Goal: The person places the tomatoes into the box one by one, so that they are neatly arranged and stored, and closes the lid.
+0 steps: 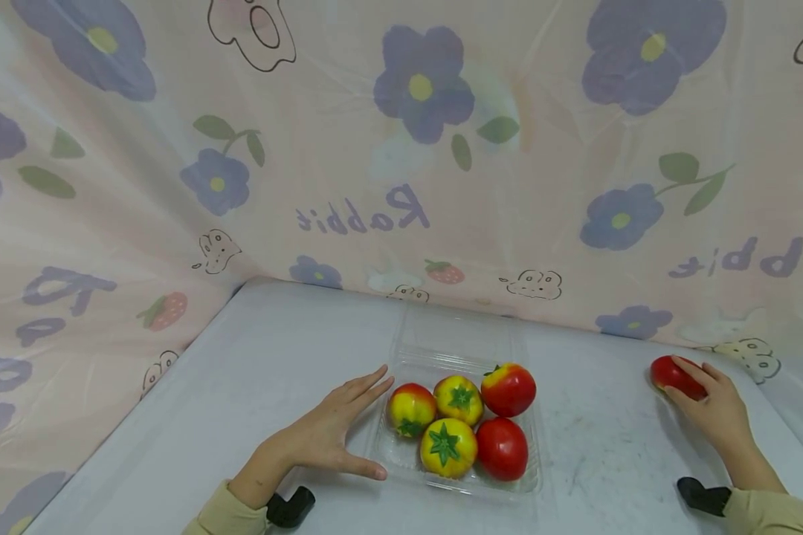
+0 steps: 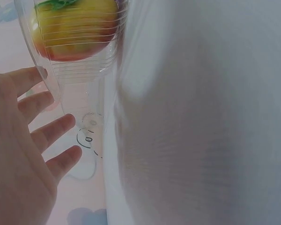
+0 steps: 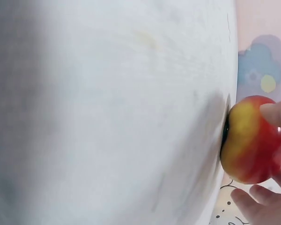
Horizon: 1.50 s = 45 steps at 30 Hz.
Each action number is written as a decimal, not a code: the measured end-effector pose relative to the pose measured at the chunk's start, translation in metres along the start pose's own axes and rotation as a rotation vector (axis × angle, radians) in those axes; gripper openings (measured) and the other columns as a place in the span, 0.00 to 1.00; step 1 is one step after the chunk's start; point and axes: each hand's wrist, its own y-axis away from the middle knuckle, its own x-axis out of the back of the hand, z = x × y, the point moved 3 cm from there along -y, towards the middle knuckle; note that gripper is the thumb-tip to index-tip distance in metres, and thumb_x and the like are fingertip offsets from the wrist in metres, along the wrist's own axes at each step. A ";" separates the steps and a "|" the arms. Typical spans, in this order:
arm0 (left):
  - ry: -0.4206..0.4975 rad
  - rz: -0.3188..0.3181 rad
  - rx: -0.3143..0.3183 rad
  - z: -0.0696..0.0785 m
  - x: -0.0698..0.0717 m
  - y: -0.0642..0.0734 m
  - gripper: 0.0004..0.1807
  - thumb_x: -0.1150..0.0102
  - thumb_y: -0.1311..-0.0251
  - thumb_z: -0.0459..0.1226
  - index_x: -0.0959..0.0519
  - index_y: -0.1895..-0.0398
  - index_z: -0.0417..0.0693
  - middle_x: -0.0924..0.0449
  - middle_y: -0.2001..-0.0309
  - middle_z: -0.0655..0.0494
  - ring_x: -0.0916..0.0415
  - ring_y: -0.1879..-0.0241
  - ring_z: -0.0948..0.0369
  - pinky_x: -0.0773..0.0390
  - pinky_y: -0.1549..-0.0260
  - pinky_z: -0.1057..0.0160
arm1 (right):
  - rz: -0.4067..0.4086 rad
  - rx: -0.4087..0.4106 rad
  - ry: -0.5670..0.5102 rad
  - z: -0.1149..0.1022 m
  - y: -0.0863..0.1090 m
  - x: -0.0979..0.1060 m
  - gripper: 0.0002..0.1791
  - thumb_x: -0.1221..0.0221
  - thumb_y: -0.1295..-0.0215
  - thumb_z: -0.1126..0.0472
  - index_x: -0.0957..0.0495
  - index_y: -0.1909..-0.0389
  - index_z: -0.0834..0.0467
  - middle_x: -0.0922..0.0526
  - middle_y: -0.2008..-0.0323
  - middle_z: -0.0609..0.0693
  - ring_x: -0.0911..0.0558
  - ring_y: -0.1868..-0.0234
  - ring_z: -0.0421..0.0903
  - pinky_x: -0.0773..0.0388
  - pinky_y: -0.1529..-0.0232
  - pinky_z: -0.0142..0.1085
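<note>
A clear plastic clamshell box [image 1: 465, 487], lid folded back, holds several red and yellow toy tomatoes, among them a yellow one with a star-shaped green top [image 1: 448, 447] and a red one [image 1: 502, 449]. Beside the box's left wall is my left hand [image 1: 331, 427], thumb and fingers spread wide; in the left wrist view its fingertips [image 2: 68, 123] are at the clear plastic wall. Far to the right, my right hand [image 1: 716, 412] holds another red tomato [image 1: 676, 377] between thumb and fingers. The right wrist view shows this tomato [image 3: 253, 145] at the table surface, its underside dark.
The white-covered table [image 1: 595, 438] has faint grey smudges right of the box. A floral curtain [image 1: 348, 141] hangs behind the table and along its left side. The transparent lid [image 1: 458, 334] lies toward the back. Black straps' ends [image 1: 293, 507] stick out at both wrists.
</note>
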 end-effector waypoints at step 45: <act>-0.022 0.005 -0.010 0.001 0.000 0.000 0.62 0.31 0.60 0.65 0.53 0.23 0.59 0.62 0.22 0.57 0.54 0.26 0.47 0.49 0.34 0.34 | 0.006 -0.072 0.010 -0.010 0.007 0.001 0.32 0.42 0.33 0.61 0.40 0.32 0.65 0.50 0.35 0.80 0.48 0.37 0.80 0.34 0.51 0.71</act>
